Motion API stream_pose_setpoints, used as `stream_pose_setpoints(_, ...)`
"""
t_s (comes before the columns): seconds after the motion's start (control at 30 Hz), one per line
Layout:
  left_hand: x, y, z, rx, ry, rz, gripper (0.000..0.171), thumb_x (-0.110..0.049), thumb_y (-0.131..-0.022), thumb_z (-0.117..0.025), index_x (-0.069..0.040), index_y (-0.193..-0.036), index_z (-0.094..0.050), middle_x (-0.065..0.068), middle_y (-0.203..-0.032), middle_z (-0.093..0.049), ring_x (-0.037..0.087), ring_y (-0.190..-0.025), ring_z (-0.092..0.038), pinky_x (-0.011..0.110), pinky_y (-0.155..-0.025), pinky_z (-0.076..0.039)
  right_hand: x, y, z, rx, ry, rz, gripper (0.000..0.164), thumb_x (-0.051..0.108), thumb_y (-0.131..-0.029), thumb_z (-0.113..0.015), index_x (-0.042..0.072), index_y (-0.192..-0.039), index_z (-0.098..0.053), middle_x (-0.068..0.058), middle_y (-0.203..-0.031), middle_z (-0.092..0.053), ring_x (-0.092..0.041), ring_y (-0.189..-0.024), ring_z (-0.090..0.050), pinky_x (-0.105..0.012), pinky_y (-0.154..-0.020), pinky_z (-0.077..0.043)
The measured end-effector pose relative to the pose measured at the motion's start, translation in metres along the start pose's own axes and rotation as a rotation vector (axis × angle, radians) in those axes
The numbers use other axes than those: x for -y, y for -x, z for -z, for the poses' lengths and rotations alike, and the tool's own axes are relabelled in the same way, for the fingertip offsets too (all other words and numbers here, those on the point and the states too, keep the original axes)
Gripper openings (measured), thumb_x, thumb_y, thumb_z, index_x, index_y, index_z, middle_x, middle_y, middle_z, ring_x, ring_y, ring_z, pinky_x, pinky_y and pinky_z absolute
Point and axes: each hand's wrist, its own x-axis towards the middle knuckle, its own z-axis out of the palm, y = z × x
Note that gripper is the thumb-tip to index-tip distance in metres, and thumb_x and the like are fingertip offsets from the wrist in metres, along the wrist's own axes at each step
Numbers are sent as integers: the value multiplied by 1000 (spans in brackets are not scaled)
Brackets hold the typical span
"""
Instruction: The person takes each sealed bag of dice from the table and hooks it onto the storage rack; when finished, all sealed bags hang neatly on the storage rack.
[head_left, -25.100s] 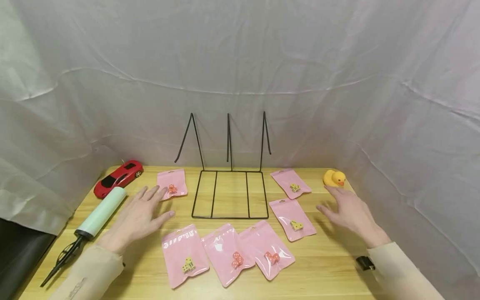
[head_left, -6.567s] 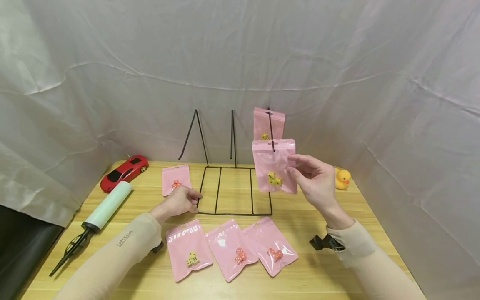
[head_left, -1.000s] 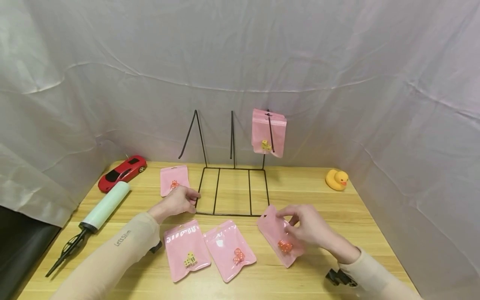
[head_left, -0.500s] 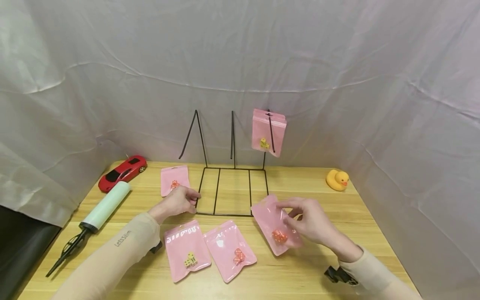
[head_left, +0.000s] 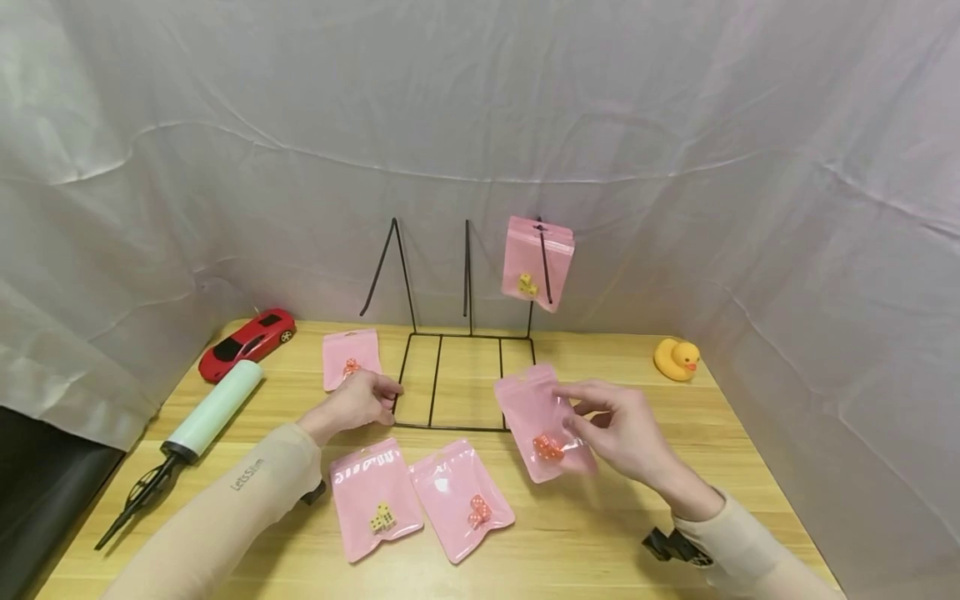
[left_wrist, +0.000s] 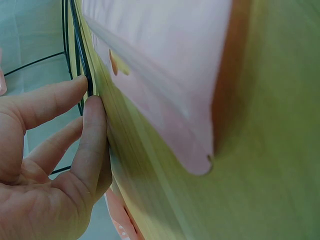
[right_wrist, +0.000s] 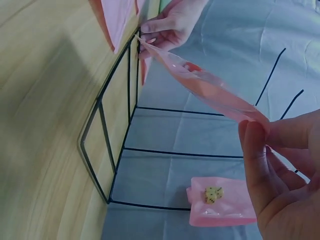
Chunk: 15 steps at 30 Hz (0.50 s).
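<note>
Between right thumb and fingers, my right hand (head_left: 618,425) pinches the right edge of a pink zip bag (head_left: 521,408) with orange-red dice. The bag is raised and tilted, overlapping the front right corner of the black wire rack (head_left: 450,427) in the head view. My left hand (head_left: 356,402) grips the rack's left base wire, its fingertips meeting on the wire in the left wrist view. Pink bags with yellow dice (head_left: 521,258) hang on the rack's right hook; the middle and left hooks are bare. A pink bag with red dice (head_left: 351,343) lies partly behind my left hand.
In front of the rack lie a pink bag with yellow dice (head_left: 371,475) and one with red dice (head_left: 452,483). A red toy car (head_left: 247,344) and mint hand pump (head_left: 217,410) are at left, a rubber duck (head_left: 677,358) at right. Grey cloth surrounds the table.
The right hand has lifted the red-dice bag up and leftward toward the rack. The left hand stays on the base. Since the first frame, the two right-side yellow-dice bags moved onto the right hook.
</note>
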Motion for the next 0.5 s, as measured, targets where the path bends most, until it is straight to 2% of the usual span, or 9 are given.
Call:
stream_pose_setpoints(0.17, -1, 1, 0, 0, 4, 3, 58, 4, -83, -91, 0, -140, -76, 16, -125, -77, 23, -110, -70, 42, -105, -58, 2, -1, -1, -53, -21, 45, 38, -15, -90, -82, -1, -126, -83, -22, -120, -84, -1, -88, -78, -24, -68, -67)
stream_pose_setpoints(0.5, -1, 0, 1, 8, 3, -5, 58, 4, -84, -90, 2, -140, -75, 17, -124, -77, 23, -109, -70, 37, -100, -58, 8, -4, -4, -114, -91, 143, 40, -19, -87, -82, -4, -124, -82, -25, -119, -83, 0, -92, -79, -24, -69, -66)
